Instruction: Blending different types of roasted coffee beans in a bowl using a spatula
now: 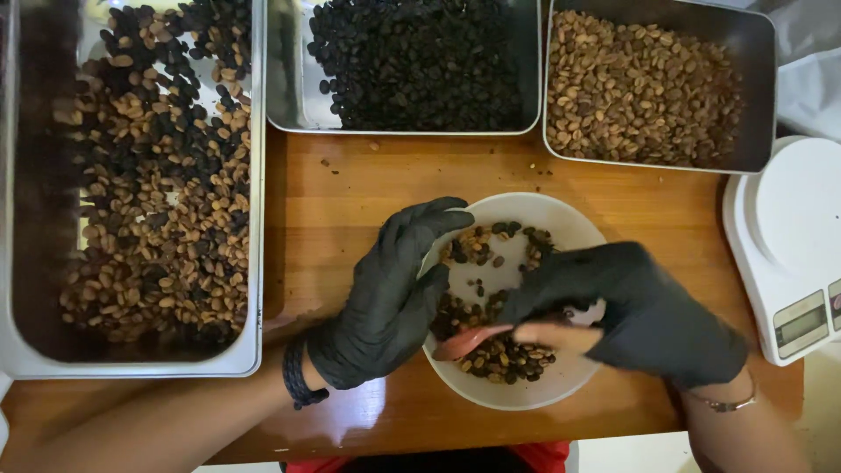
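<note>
Now your spread left hand [390,293] steadies the white bowl [534,394] on the wooden table [350,184]; your right hand [644,311] pinches an orange spoon [469,342].

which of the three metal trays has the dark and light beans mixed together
The big tray on the left; the top middle tray holds only dark beans, the top right tray only light brown.

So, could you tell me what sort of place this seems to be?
Probably a coffee sorting or roasting workspace: steel trays of mixed beans, dark beans and light beans on a wooden table, plus a white kitchen scale.
</note>
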